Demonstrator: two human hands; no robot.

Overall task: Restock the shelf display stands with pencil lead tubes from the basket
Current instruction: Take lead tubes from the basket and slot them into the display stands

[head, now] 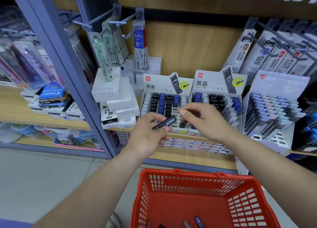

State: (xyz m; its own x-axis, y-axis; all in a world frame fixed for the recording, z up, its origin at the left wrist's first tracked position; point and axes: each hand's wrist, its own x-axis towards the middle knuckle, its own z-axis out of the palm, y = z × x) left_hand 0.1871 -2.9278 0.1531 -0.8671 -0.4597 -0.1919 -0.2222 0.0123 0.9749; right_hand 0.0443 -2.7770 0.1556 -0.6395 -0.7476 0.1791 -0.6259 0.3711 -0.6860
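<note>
My left hand [149, 135] grips a black pencil lead tube [165, 122] with a white label, just in front of the left display stand [164, 83]. That stand holds rows of black, blue and white tubes. My right hand [204, 120] hovers over the stand's lower right rows with its fingertips close together. Blur hides whether they pinch anything. A second, similar stand [217, 80] sits right beside it. The red basket [178, 173] is below my arms, and a few loose tubes [199, 221] lie on its bottom.
A third stand [274, 107] with pastel-capped tubes is at the right. White refill boxes [111, 89] are stacked left of the stands. Refill packs [139, 46] hang on hooks above. A grey shelf post [72, 70] slants down the left side.
</note>
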